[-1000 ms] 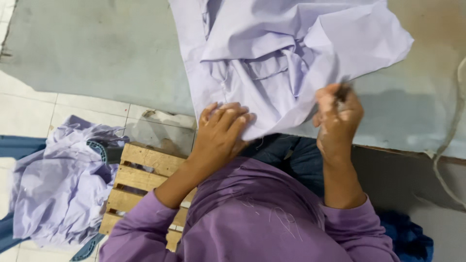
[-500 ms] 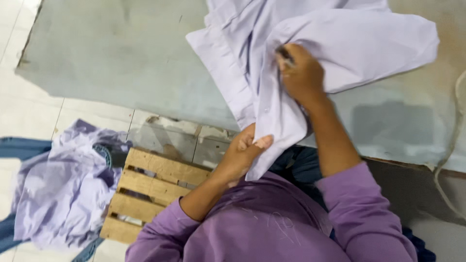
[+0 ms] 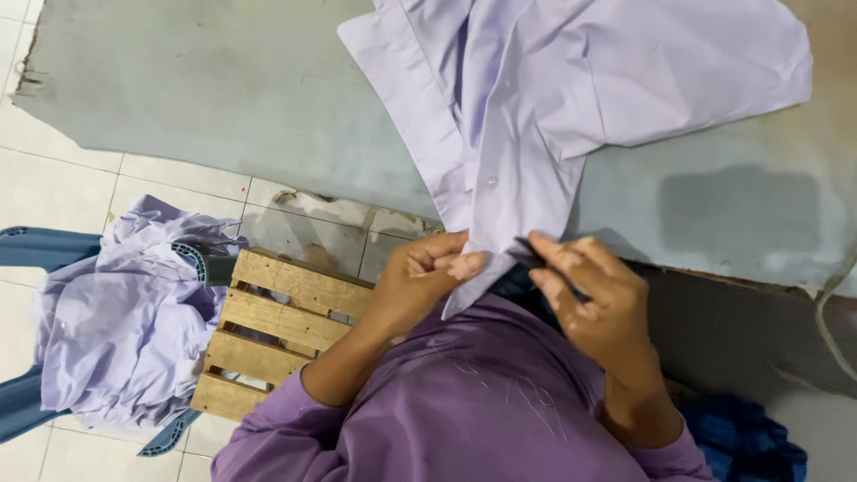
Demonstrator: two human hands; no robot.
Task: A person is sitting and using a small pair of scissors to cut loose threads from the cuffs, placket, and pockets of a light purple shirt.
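Both hands, left hand (image 3: 428, 272) and right hand (image 3: 594, 299), pinch the lilac shirt's (image 3: 536, 116) lower edge.

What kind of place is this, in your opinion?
Probably a small garment workshop, at the finishing stage. Both hands, left hand and right hand, work the edge of a lilac shirt on a grey table; more lilac shirts lie heaped on a blue chair beside a wooden crate.

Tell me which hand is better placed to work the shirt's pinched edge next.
Probably the right hand: it grips a small dark tool right at the lilac shirt edge, while the left hand pinches that edge steady.
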